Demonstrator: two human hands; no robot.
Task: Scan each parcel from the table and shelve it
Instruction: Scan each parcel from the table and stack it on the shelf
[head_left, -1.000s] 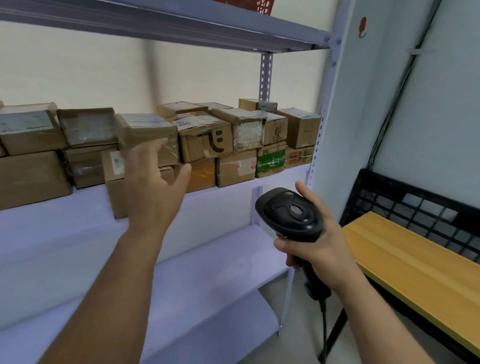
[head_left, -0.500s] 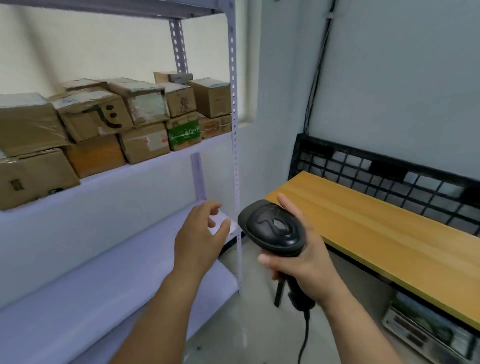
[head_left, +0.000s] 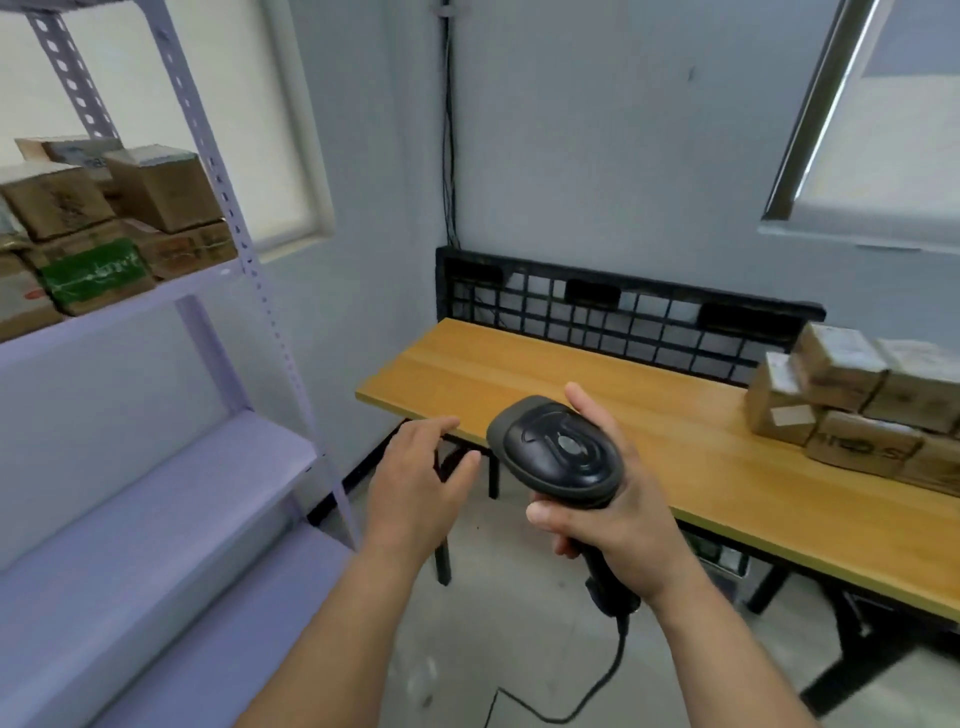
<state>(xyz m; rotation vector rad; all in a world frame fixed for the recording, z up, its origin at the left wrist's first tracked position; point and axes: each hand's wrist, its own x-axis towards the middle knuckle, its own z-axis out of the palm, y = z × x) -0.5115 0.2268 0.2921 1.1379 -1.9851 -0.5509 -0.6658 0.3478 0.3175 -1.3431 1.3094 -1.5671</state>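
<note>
Wooden table (head_left: 545, 374) sitting ahead, unscanned parcels (head_left: 852, 400) stacked at its far right end. Right hand (head_left: 618, 525) gripping the scanner (head_left: 561, 457); left hand (head_left: 415, 488) hovering empty, fingers loose. Stack lying right of both hands and nearer the scanner hand, so the left is probably reaching across.

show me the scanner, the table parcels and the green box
scanner (head_left: 563, 452): head view, top of its head
table parcels (head_left: 831, 382): head view, front side of the top box
green box (head_left: 93, 273): head view, its green front
</note>
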